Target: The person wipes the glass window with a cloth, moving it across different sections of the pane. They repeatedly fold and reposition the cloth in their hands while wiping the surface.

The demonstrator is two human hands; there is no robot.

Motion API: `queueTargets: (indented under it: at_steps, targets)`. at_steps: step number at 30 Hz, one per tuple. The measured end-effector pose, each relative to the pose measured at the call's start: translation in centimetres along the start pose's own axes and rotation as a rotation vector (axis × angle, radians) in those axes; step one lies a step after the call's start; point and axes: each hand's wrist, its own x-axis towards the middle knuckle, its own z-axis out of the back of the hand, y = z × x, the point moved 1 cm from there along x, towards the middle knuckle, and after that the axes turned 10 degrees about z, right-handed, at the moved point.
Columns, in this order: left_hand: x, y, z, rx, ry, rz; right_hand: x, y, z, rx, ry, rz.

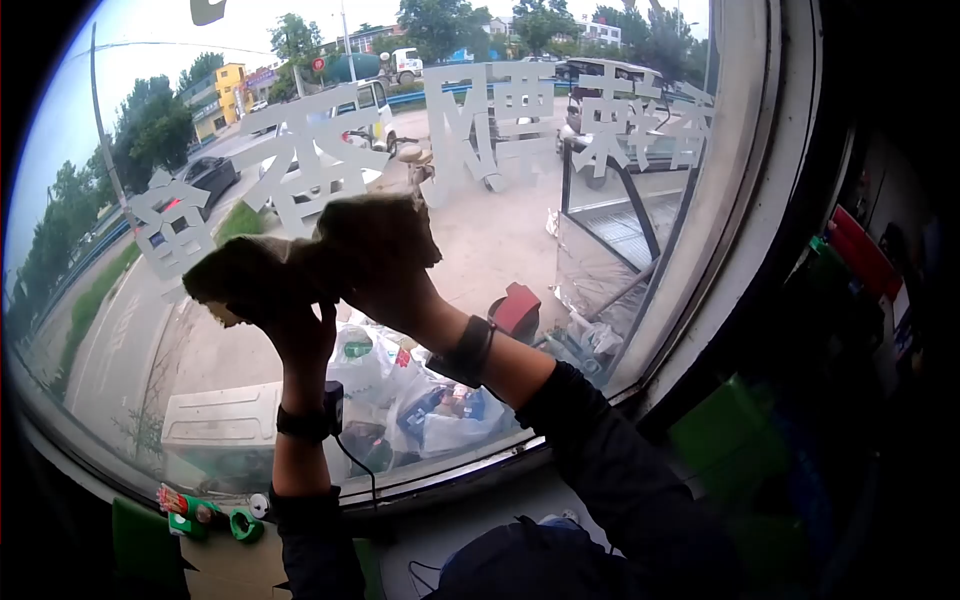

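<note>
A crumpled, dark greenish cloth (375, 232) is spread between my two raised hands, in front of a large window pane (480, 240) with pale lettering. My left hand (298, 325) holds the cloth's left part from below, its thumb showing beside it and its other fingers mostly hidden. Higher and to the right, my right hand (395, 290) grips the cloth's right part, its fingers hidden behind or under the fabric. Both wrists wear dark bands, and a cable hangs from the left one.
Below the window, a green tape roll (245, 525) and a green box of red-tipped sticks (187, 515) stand at the lower left. Green objects (730, 435) lie at the right. Through the glass show plastic bags (440, 410), a white box (220, 425) and vehicles.
</note>
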Motion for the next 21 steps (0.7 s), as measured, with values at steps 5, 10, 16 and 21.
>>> queueTargets:
  at_steps: [5,10,16,21]
  targets:
    - [-18.2,-1.4,-4.4,-0.133,0.553,0.025,-20.3,2.0,3.1,0.28,0.808,-0.265]
    - [-11.3,-6.1,-4.3,-0.25,0.409,-0.12,-21.2,-2.6,5.7,0.273,0.502,-0.141]
    - [-4.3,-16.2,-5.6,-0.402,0.34,-0.028,-13.6,-10.6,11.5,0.148,0.202,-0.354]
    - [-14.1,-24.3,-10.3,-0.544,0.645,-0.092,-29.1,-10.8,15.4,0.083,0.437,-0.503]
